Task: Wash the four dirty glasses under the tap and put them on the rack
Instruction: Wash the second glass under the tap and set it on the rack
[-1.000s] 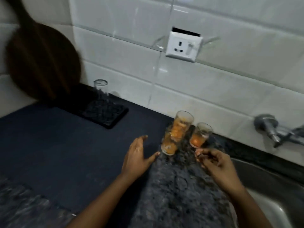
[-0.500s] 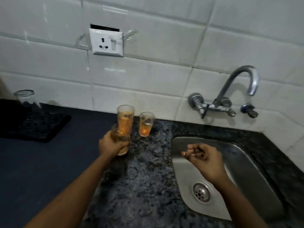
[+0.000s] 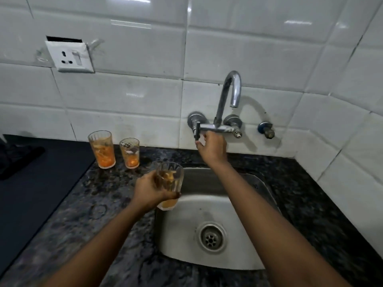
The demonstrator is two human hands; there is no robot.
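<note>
- Head view: left hand point(image 3: 149, 189) has its fingers curled round a dirty glass point(image 3: 169, 182), held upright over the near-left edge of the sink point(image 3: 244, 257). Judged purpose: keep the orange residue inside until water runs.
- Right hand point(image 3: 211, 148) is raised to the tap point(image 3: 227, 104); its fingertips touch the dark lever point(image 3: 196, 131) on the left valve, apparently pinching it, though the exact grip is partly hidden. Judged purpose: turn the water on. No stream is visible from the spout.
- Tall glass point(image 3: 102, 149) and short glass point(image 3: 130, 153) stand just beside each other on the counter point(image 3: 116, 206) against the wall, left of the sink, both with orange residue. Judged: queued within the left hand's reach.
- Surface: dark speckled stone counter; a dark mat point(image 3: 29, 183) covers its left part. The rack is not clearly in view.
- Room: white tiled wall, a socket plate point(image 3: 69, 56) at upper left, a separate valve point(image 3: 266, 129) right of the tap.
</note>
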